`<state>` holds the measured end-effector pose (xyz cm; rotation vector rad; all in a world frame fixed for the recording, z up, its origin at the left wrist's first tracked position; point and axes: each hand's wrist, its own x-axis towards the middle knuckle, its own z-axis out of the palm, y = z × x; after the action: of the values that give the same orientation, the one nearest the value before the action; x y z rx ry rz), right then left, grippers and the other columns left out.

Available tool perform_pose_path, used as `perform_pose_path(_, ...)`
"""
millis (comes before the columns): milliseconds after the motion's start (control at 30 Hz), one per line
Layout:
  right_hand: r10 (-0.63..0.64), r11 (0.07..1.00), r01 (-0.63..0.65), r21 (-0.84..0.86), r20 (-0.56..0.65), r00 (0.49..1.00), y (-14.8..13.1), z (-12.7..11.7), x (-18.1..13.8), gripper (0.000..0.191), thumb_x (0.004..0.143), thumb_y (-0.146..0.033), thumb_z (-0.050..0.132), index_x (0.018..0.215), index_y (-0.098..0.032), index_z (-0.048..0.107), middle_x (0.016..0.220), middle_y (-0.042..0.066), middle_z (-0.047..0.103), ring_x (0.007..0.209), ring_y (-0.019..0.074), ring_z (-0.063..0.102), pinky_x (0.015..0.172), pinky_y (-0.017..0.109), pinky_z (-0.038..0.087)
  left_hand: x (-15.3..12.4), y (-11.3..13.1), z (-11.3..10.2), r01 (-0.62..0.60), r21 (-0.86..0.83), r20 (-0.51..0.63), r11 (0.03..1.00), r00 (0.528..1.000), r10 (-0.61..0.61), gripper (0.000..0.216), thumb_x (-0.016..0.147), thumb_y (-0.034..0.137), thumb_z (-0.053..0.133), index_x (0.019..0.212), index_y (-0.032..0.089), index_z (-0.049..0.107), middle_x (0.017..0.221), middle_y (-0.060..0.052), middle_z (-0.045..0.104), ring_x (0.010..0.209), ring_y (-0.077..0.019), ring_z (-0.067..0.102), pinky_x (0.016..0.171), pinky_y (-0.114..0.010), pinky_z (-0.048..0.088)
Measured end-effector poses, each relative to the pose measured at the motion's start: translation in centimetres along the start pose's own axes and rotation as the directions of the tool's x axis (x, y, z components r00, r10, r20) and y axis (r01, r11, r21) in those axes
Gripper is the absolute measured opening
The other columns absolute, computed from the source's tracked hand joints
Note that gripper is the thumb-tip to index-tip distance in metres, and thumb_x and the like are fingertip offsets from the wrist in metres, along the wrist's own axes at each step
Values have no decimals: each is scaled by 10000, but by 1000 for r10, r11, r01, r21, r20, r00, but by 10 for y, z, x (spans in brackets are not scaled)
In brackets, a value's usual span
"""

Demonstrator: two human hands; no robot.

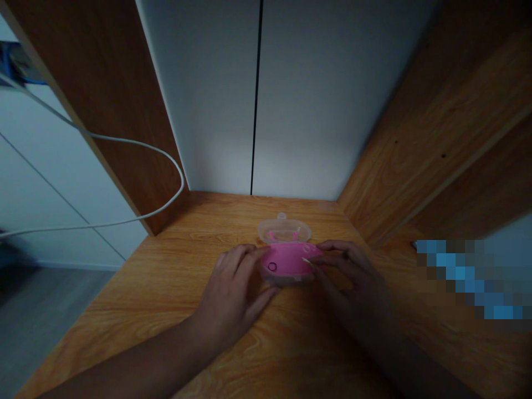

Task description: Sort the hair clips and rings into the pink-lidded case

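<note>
A small pink plastic case (286,261) lies on the wooden desk (174,288), its clear lid (284,229) flipped up and back. My left hand (233,291) rests flat on the desk at the case's left side, fingers stretched out and touching its edge. My right hand (349,277) is at the case's right side, its fingertips pinched against the case's right rim. What lies inside the case is too dim to make out.
White cabinet doors (257,94) stand behind the desk, wooden panels on the left (108,100) and right (436,127). A white cable (137,145) loops in the air at the left. A blurred-out patch (474,282) sits at the right. The floor (33,310) lies beyond the desk's left edge.
</note>
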<state>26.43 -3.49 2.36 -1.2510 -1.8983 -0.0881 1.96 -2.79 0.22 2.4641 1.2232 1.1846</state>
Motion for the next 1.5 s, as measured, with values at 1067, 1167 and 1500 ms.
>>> perform_pose_path(1067, 5, 995, -10, 103, 52, 999, -4, -3, -1, 63, 859, -259, 687, 901, -291, 722, 1170, 58, 593, 1078, 265, 596, 876, 468, 532, 6, -1, -2, -69, -137, 157, 988, 984, 90, 555, 854, 438, 727, 1319, 233, 502, 1151, -93, 693, 1021, -276, 644, 878, -461, 506)
perform_pose_path(1167, 19, 994, -24, 106, 48, 999, -3, -4, -2, 73, 868, -271, 675, 935, -277, 701, 1173, 69, 590, 1107, 274, 588, 914, 486, 520, 5, -1, -3, -70, -131, 156, 989, 984, 90, 562, 850, 424, 732, 1324, 234, 497, 1151, -94, 692, 1017, -275, 644, 873, -459, 508)
perform_pose_path(1500, 39, 994, -47, 101, 84, 996, -6, -1, -1, 262, 915, -335, 611, 1171, -283, 630, 1264, 97, 557, 1194, 289, 552, 1004, 537, 485, 5, -3, -2, -26, -138, 151, 990, 987, 47, 571, 809, 341, 739, 1319, 229, 509, 1171, -93, 687, 1042, -285, 638, 901, -484, 507)
